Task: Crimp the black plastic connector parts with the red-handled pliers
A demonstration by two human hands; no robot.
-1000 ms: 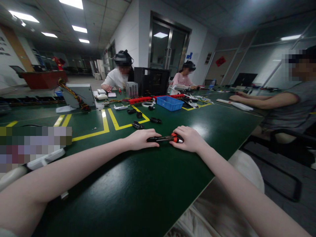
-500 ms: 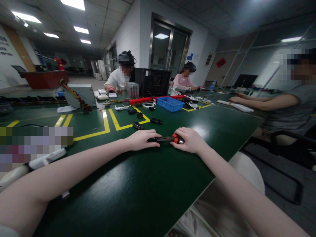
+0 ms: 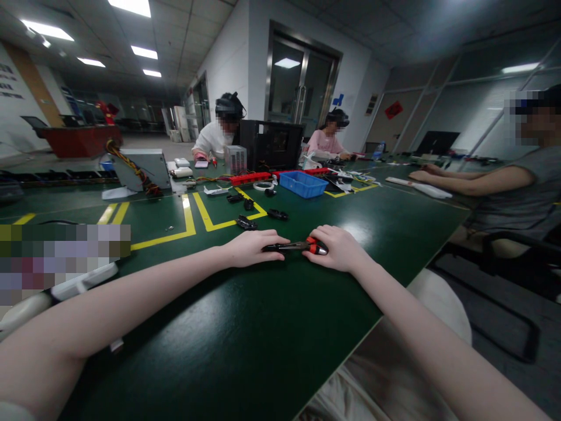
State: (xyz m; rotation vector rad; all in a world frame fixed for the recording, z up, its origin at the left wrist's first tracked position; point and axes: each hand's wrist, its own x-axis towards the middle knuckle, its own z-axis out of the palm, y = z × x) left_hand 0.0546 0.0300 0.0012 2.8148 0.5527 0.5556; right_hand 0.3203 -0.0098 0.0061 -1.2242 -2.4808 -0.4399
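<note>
Right hand (image 3: pixel 335 248) closes round the handles of red-and-black pliers (image 3: pixel 316 245); their nose points to 9 o'clock at a black part (image 3: pixel 272 248) that the left hand's grip pinches over the table (image 3: pixel 272 339), exact contact too small to tell. Judged risk: a loose pinch or sudden twist could send the nose skidding into the left fingers. Wall lettering (image 3: pixel 9 76) at 10 o'clock is too blurred to read; no brand legible.
</note>
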